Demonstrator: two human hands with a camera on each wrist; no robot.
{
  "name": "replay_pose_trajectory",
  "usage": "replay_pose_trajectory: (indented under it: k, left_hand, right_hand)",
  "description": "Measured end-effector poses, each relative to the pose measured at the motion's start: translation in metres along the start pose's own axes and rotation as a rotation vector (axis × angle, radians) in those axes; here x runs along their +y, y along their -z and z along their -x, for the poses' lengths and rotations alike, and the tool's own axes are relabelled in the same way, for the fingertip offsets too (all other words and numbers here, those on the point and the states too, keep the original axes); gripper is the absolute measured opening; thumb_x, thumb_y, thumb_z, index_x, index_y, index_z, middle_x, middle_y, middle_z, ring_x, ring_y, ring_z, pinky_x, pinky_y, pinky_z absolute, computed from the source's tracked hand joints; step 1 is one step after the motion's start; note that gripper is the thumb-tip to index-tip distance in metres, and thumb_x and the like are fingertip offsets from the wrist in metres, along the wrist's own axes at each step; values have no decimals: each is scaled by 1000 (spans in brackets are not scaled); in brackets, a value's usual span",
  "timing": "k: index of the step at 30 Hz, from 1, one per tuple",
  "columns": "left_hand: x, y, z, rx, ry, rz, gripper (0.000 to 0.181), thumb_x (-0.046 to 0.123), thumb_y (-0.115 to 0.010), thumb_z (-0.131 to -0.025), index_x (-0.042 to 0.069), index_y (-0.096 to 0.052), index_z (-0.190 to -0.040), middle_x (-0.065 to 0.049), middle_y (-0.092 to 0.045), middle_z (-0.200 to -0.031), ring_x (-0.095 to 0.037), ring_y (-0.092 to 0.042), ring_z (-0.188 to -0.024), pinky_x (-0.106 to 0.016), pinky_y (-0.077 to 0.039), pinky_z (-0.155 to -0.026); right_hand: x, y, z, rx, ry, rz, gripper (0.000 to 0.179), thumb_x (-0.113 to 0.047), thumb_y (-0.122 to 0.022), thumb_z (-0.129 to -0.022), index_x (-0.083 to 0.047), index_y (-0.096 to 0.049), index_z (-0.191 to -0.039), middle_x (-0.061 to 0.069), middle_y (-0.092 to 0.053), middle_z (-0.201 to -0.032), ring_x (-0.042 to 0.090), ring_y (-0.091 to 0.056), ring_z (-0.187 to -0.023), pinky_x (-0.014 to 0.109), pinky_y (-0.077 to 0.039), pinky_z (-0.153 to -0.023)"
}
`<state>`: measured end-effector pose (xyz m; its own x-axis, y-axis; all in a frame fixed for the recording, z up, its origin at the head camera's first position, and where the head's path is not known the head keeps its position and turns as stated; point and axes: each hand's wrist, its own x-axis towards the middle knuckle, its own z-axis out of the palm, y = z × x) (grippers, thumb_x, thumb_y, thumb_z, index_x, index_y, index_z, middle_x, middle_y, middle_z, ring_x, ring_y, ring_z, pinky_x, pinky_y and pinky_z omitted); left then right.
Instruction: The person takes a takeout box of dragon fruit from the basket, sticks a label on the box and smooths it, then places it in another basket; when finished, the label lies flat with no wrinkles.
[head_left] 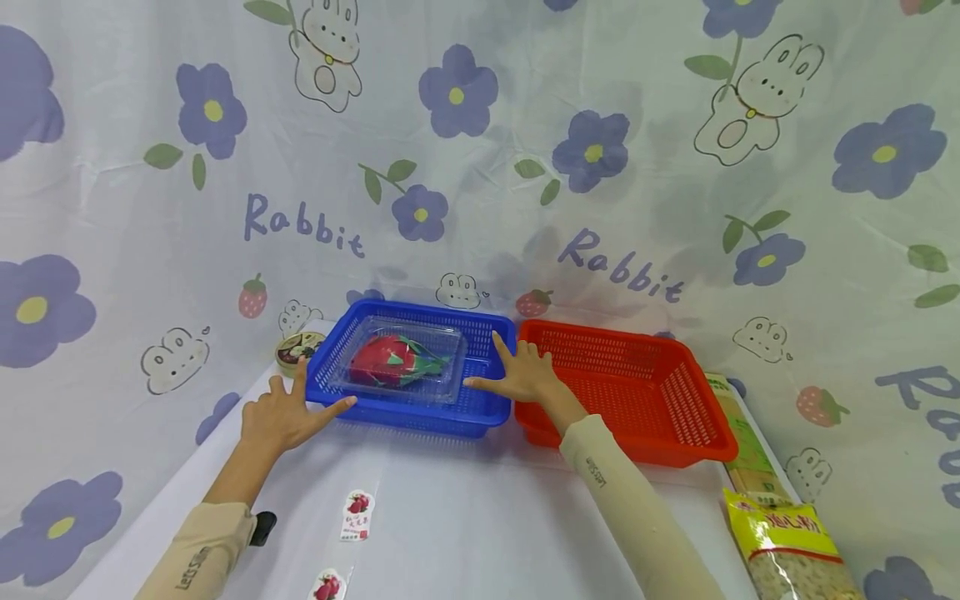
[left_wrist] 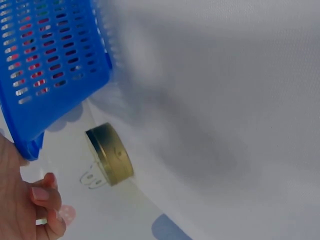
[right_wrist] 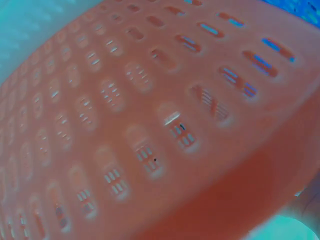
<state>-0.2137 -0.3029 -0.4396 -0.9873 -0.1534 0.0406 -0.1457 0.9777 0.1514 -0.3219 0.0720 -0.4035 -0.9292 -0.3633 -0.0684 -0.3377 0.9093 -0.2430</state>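
A blue basket [head_left: 408,412] with slotted sides stands toward the back of the white table. Inside it lies a clear plastic box [head_left: 450,340] with a red dragon fruit [head_left: 390,360] showing through. My left hand [head_left: 279,415] is at the basket's front left corner, thumb and index finger spread along the rim and the other fingers loosely bent. In the left wrist view, that hand [left_wrist: 15,195] is right at the rim's corner. At the basket's right end my right hand [head_left: 528,375] reaches over the rim with thumb and index finger stretched out.
Under my right forearm, a red basket [head_left: 637,454] stands beside the blue one. A round tin [head_left: 288,354] is behind my left hand. Along the right edge lie a yellow-topped bag [head_left: 795,542] and a green package [head_left: 750,450]. Dragon fruit stickers [head_left: 356,515] lie in front.
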Motion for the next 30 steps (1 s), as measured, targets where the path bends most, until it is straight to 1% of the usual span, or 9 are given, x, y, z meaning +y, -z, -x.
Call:
replay_pose_trajectory:
  k: [4, 6, 11, 16, 19, 22, 26, 28, 30]
  left_hand:
    - [0, -1, 0, 8, 0, 0, 126, 90, -37, -78, -4, -7, -156, -48, -39, -124, -47, -56, -77, -49, -48, -57]
    - [0, -1, -1, 16, -2, -3, 126, 90, -37, -78, -4, -9, -156, -47, -41, -122, -46, -56, -76, -47, -47, -56]
    - [0, -1, -2, 28, -7, 1, 126, 91, -38, -78, -4, -10, -157, -46, -42, -117, -45, -55, -75, -44, -44, -54]
    - [-2, -2, -1, 6, -3, 6, 126, 91, -37, -77, -4, -10, -156, -49, -40, -124, -48, -56, -77, -45, -45, -54]
    - [-3, -3, 0, -6, -3, 6, 126, 91, -36, -77, -4, -11, -156, -49, -40, -125, -49, -56, -78, -44, -46, -54]
    - [-3, -3, 0, -4, -5, 8, 126, 91, -36, -78, -4, -11, -156, -49, -41, -124, -49, -57, -79, -44, -45, -54]
    - [-2, -3, 0, -11, -3, 16, 126, 91, -36, -78, -4, -9, -156, -50, -40, -126, -51, -57, -81, -46, -46, -56]
    - [-2, -3, 0, -18, -1, 20, 126, 91, -36, -78, -5, -9, -156, -50, -39, -127, -52, -57, -83, -48, -47, -57]
    - [-2, -3, -1, -20, 0, 21, 126, 91, -35, -78, -5, -10, -156, -50, -39, -128, -53, -57, -83, -48, -47, -58]
  right_hand:
    - [-5, -1, -2, 4, 8, 9, 111, -87, -45, -76, -28, -4, -161, 25, -26, -159, 45, -25, -146, 68, -16, -116]
    - [-7, -1, -3, 2, 10, 18, 111, -87, -45, -76, -28, -4, -161, 24, -26, -159, 45, -26, -146, 69, -17, -115]
    - [-12, -1, -4, 10, 15, 33, 111, -87, -46, -76, -27, -6, -161, 25, -32, -154, 44, -32, -142, 68, -20, -115]
    - [-17, -5, -7, 11, 27, 13, 110, -86, -46, -77, -26, -9, -161, 26, -31, -155, 45, -30, -143, 67, -24, -114]
    - [-19, -8, -10, 6, 25, 21, 111, -87, -45, -77, -26, -7, -161, 25, -30, -156, 45, -29, -144, 66, -26, -114]
    - [-22, -11, -11, 8, 27, 33, 110, -87, -44, -77, -26, -8, -161, 25, -31, -156, 45, -31, -144, 63, -32, -112]
    - [-30, -14, -12, 2, 38, 44, 111, -88, -44, -77, -25, -9, -161, 26, -33, -154, 45, -36, -140, 58, -45, -104]
    - [-34, -16, -12, -1, 35, 42, 111, -88, -45, -77, -25, -9, -161, 27, -34, -154, 45, -37, -139, 56, -47, -101]
    - [-37, -17, -13, 2, 29, 43, 111, -88, -45, -77, -25, -9, -161, 27, -34, -154, 44, -37, -140, 56, -47, -101]
